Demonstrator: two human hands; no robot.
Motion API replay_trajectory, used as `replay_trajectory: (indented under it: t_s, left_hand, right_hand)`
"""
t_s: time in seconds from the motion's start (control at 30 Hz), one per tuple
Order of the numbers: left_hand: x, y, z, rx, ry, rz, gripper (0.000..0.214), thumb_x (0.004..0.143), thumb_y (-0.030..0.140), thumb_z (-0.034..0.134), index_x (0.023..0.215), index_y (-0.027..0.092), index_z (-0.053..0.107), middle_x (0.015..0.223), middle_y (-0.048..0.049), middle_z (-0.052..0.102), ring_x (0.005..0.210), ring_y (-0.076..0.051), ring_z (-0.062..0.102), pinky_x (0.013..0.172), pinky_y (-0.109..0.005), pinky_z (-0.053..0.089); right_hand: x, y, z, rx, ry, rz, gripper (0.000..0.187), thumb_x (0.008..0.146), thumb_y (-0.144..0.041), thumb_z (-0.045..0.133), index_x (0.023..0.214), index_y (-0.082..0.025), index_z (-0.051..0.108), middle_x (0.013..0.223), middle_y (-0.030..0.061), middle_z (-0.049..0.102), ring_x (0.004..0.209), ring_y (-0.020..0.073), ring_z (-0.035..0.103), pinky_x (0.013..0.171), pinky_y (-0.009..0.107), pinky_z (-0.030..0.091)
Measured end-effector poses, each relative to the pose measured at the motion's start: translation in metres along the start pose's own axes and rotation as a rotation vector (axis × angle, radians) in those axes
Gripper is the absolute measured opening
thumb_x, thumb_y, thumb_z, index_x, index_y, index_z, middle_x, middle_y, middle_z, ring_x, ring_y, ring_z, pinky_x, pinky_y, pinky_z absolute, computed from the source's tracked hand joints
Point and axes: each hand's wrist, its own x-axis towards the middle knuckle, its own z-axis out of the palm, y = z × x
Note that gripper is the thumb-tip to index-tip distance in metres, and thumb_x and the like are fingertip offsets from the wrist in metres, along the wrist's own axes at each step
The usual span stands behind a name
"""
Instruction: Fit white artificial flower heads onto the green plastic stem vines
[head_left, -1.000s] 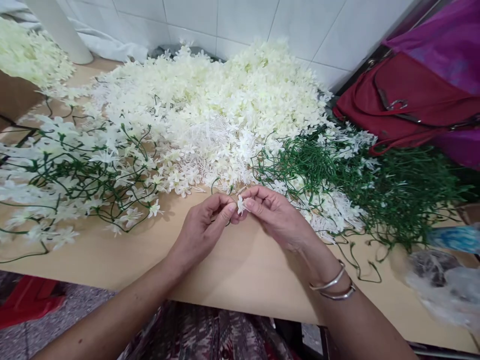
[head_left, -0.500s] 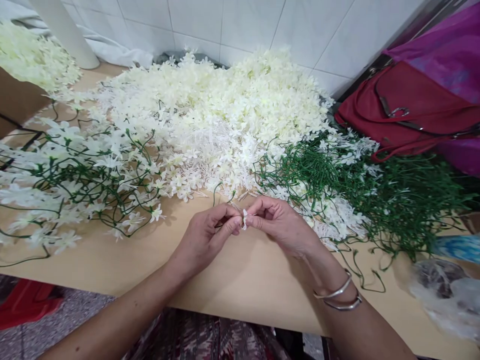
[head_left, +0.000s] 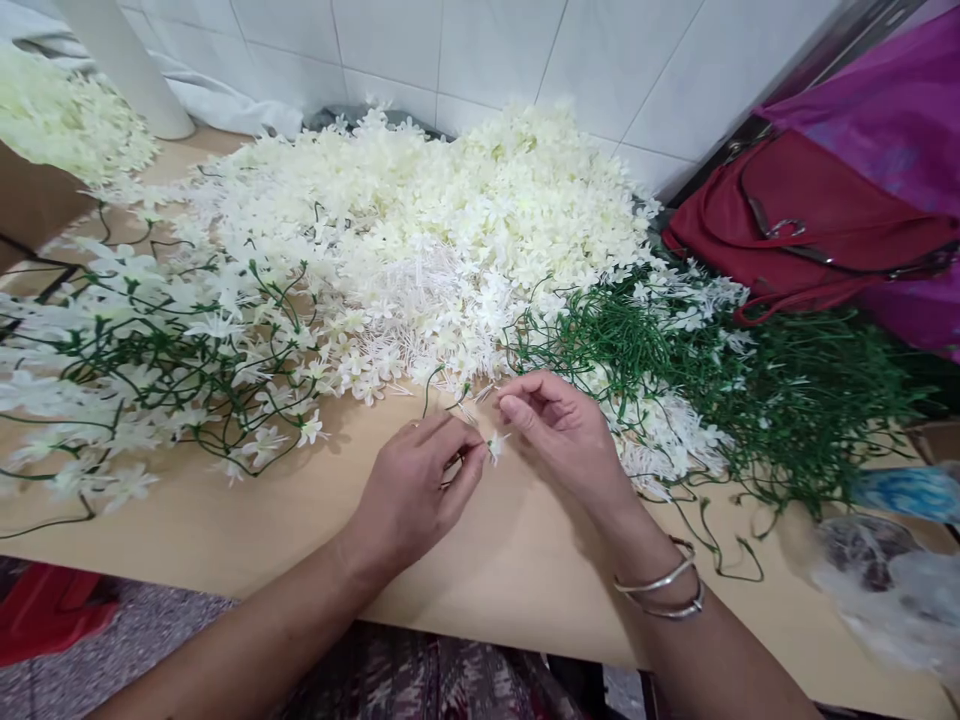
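Observation:
My left hand (head_left: pixel 424 480) pinches a small artificial flower (head_left: pixel 496 447) between thumb and forefinger, just below its white petals. A thin green stem (head_left: pixel 429 385) curves up behind these fingers; I cannot tell whether it belongs to that flower. My right hand (head_left: pixel 562 435) is up and to the right of the bloom, apart from it, with thumb and fingers curled but parted and nothing visible in them. Close to its fingertips, thin white stamen pieces (head_left: pixel 466 412) lie on the table. White flowers on green stems (head_left: pixel 202 350) are heaped to the left.
A big mound of cream petals (head_left: pixel 480 190) lies against the tiled wall. Green stems (head_left: pixel 795 390) spread at the right, below a red bag (head_left: pixel 810 220). Clear plastic bags (head_left: pixel 892 590) sit on the table (head_left: pixel 480 580) at the right edge.
My right hand has let go of the flower and moved slightly up and away, its fingers parting. My left hand keeps the flower, which now faces right. The view has shifted slightly.

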Motion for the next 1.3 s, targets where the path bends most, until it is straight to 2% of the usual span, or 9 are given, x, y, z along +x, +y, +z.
replay_trajectory:
  t_s: [0.13,0.23,0.3,0.4,0.5,0.8,1.0,1.17,1.3]
  left_hand:
    - [-0.001,0.0,0.002,0.242,-0.005,0.103,0.005,0.097,0.019,0.062,0.095,0.02,0.066,0.103,-0.0074,0.068,0.094,-0.024,0.064,0.086,-0.039,0.048]
    - [0.0,-0.002,-0.001,0.275,0.072,0.067,0.005,0.097,0.023,0.065,0.102,0.021,0.066,0.111,-0.0086,0.066,0.101,-0.025,0.064,0.092,-0.043,0.048]
    - [0.002,-0.006,-0.004,0.285,0.186,0.015,0.009,0.098,0.022,0.064,0.107,0.021,0.065,0.114,-0.0098,0.064,0.107,-0.026,0.063,0.095,-0.044,0.048]
    - [0.004,-0.013,-0.007,0.371,0.309,-0.092,0.016,0.098,0.022,0.063,0.114,0.021,0.062,0.117,-0.0117,0.063,0.116,-0.03,0.061,0.098,-0.046,0.049]
    - [0.005,-0.019,-0.008,0.449,0.297,-0.161,0.019,0.098,0.024,0.063,0.117,0.021,0.06,0.119,-0.0119,0.065,0.118,-0.032,0.061,0.099,-0.048,0.047]
    - [0.004,-0.016,-0.004,0.457,0.204,-0.008,0.013,0.1,0.023,0.063,0.112,0.021,0.066,0.118,-0.0115,0.066,0.111,-0.029,0.062,0.096,-0.046,0.043]
    - [0.003,-0.003,0.004,0.298,-0.018,0.15,0.011,0.104,0.022,0.059,0.113,0.024,0.066,0.115,-0.0058,0.07,0.109,-0.023,0.063,0.097,-0.042,0.04]
    - [0.006,-0.01,0.0,0.376,0.184,-0.003,0.014,0.101,0.016,0.059,0.112,0.022,0.066,0.119,-0.01,0.066,0.112,-0.027,0.061,0.098,-0.045,0.043]
    - [0.016,-0.013,-0.005,0.527,0.102,0.068,0.014,0.099,0.018,0.062,0.106,0.025,0.072,0.126,-0.0105,0.063,0.114,-0.03,0.058,0.095,-0.046,0.044]
  right_hand:
    - [0.003,0.015,0.003,-0.354,-0.008,-0.283,0.022,0.102,-0.015,0.057,0.114,-0.023,0.074,0.112,0.0093,0.072,0.105,0.0224,0.068,0.093,0.039,0.056]
    - [0.007,0.024,0.005,-0.55,-0.066,-0.35,0.029,0.103,-0.012,0.052,0.124,-0.02,0.072,0.118,0.0141,0.069,0.11,0.0257,0.067,0.097,0.045,0.056]
    - [0.008,0.025,0.006,-0.621,-0.054,-0.341,0.025,0.103,-0.013,0.054,0.118,-0.019,0.073,0.112,0.0141,0.068,0.104,0.0261,0.067,0.093,0.044,0.056]
    - [0.007,0.023,0.005,-0.596,-0.042,-0.312,0.019,0.101,-0.012,0.056,0.1,-0.02,0.073,0.102,0.0101,0.068,0.098,0.0244,0.067,0.09,0.042,0.055]
    - [0.004,0.02,0.004,-0.495,0.012,-0.287,0.017,0.1,-0.012,0.059,0.095,-0.022,0.071,0.098,0.0071,0.069,0.096,0.0228,0.067,0.087,0.039,0.054]
    - [-0.001,0.011,0.004,-0.289,0.319,-0.264,0.008,0.1,-0.019,0.063,0.098,-0.024,0.069,0.093,0.0033,0.07,0.089,0.0206,0.066,0.084,0.036,0.053]
    - [-0.001,0.006,0.004,-0.28,0.316,-0.304,0.007,0.099,-0.02,0.063,0.096,-0.024,0.068,0.092,0.0029,0.069,0.087,0.0197,0.064,0.082,0.036,0.052]
    - [-0.001,0.008,0.004,-0.297,0.341,-0.272,0.006,0.099,-0.021,0.063,0.095,-0.024,0.067,0.092,0.0031,0.069,0.087,0.0199,0.065,0.083,0.036,0.053]
    - [-0.001,0.009,0.005,-0.272,0.326,-0.243,0.006,0.099,-0.021,0.064,0.095,-0.024,0.067,0.091,0.0026,0.069,0.087,0.0198,0.065,0.084,0.036,0.053]
